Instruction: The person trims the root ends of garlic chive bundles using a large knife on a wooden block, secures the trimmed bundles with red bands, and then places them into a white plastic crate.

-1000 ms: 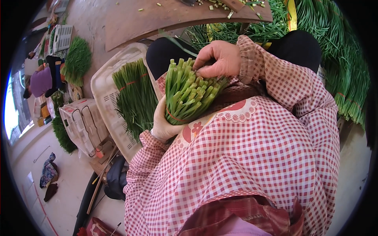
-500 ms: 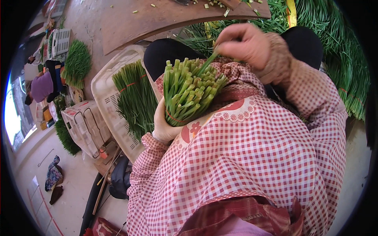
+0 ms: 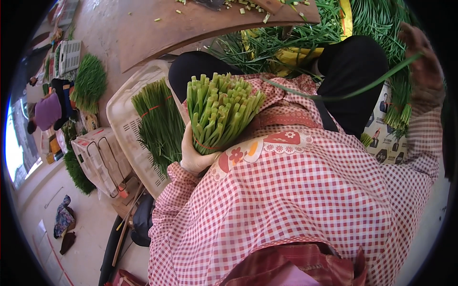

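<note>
A thick bundle of garlic chives [image 3: 222, 112] rests against my lap, cut stem ends facing up, a red band around it. My left hand [image 3: 193, 155] is closed around its lower left side; the leaves below are hidden. Far out at the upper right, my right hand [image 3: 422, 59] is blurred by motion. From its fingers one long green chive leaf [image 3: 353, 94] trails back toward the bundle. Beside my left knee, another banded chive bundle [image 3: 155, 124] lies in a white plastic crate [image 3: 119, 107].
A brown wooden board [image 3: 205, 26] with chopped stem bits spans the top. Heaped chives [image 3: 381, 28] lie at the upper right, near a yellow strap [image 3: 346, 19]. At left stand a pale box [image 3: 101, 155] and more chives [image 3: 89, 81]; a person in purple [image 3: 47, 114] bends farther off.
My right hand has swung from above the bundle out to the far right, drawing a long leaf away. My left hand still holds the bundle.
</note>
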Available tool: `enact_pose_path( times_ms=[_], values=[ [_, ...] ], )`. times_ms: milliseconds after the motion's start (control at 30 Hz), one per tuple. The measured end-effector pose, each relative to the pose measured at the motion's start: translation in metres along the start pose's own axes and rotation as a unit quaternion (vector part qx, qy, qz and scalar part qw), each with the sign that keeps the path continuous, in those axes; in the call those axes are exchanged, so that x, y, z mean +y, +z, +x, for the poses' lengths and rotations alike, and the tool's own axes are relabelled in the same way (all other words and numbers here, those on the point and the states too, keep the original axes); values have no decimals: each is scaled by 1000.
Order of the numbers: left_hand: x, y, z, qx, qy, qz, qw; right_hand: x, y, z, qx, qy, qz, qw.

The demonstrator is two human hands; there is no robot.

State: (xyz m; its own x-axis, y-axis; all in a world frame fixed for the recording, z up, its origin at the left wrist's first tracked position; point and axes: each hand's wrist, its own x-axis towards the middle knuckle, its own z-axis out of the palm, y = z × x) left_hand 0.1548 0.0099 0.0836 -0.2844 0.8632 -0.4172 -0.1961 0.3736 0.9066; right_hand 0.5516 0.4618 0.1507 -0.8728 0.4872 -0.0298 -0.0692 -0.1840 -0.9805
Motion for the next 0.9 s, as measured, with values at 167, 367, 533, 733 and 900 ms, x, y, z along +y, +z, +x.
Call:
enact_pose_path(
  times_ms=[167,367,533,733,900],
  values=[
    [15,16,-3,16,24,8,1000,57,201,87,37,186,-67,980],
    [16,20,-8,7,62,-8,998,113,273,130,-147,109,-89,979],
    [20,21,-11,14,40,-23,999,114,284,139,-146,153,-22,977],
    [22,19,-6,-4,32,9,999,110,286,135,-106,38,-98,989],
    [25,24,-8,3,35,-12,999,79,249,132,-72,30,-8,997]
  ],
)
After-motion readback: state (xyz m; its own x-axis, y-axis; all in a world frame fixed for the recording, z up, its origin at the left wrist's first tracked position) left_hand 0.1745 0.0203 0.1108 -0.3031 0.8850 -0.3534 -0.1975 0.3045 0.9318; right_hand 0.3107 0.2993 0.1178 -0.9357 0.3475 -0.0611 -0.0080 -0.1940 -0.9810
